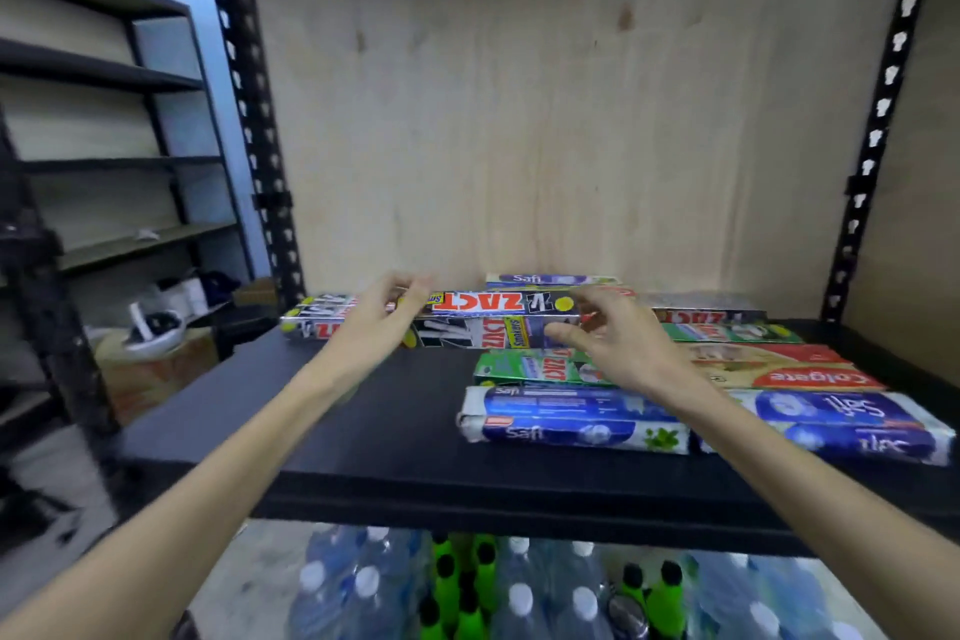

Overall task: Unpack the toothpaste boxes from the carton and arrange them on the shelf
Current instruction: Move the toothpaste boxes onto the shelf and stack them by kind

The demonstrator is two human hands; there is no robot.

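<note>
Black and bare along its front edge, the shelf [363,431] carries our toothpaste boxes towards its back and right side, in front of a plywood back panel [545,94]. We have both hands on the black Zact box [493,304] that lies on top of another Zact Smokers box [483,333] near the back edge: our left hand [376,322] curls its fingers over the box's left end, and our right hand [618,343] pinches its right end between thumb and fingers. To the left of our left hand, more Zact boxes [317,317] lie stacked by the back left corner; we cannot count them for blur. Behind the held box one Safi box [550,279] lies against the panel. Towards the right edge we see another Zact box [706,309] and a green box [737,333] just in front of it. Nearer us lie one green Zact box [535,368], one red Colgate box [789,369] and two stacks of blue Safi boxes [571,424] at the front right, two boxes showing in each; our right forearm crosses over them. Under the shelf stand clear water bottles [363,587] with white caps and green bottles [467,582] with black caps. Off to the left, a second dark rack [130,83] holds scattered items, too blurred to tell. The carton is out of view
</note>
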